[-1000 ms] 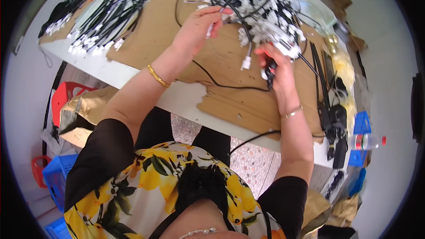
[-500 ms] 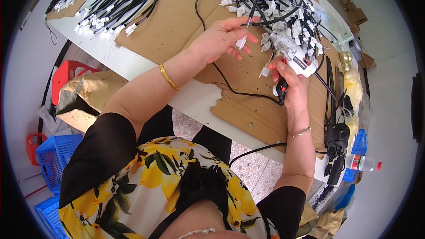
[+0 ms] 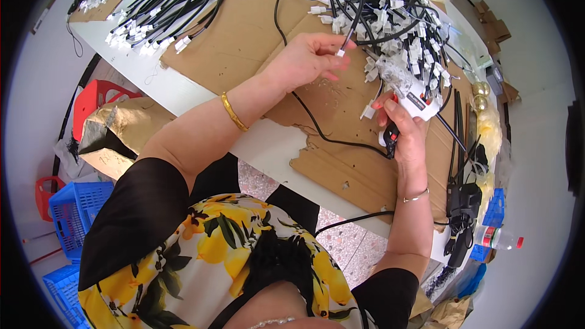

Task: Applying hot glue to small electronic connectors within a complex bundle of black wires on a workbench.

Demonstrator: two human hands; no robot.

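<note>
One slim, black-sleeved cable [image 3: 355,23] ending in a small white plastic connector [image 3: 340,53], pinched in the fingertips of the half-curled left hand [image 3: 312,58], left of the tool's nose, its far run lost among a tangled heap of black cables [image 3: 381,6] cut off above. One white-bodied, black-gripped handheld tool [image 3: 420,103], nose crinkled and silvery, the closed right hand [image 3: 405,128] hiding much of the grip. Beneath, ragged-edged brown corrugated cardboard [image 3: 344,176] on a smooth white table [image 3: 262,152].
</note>
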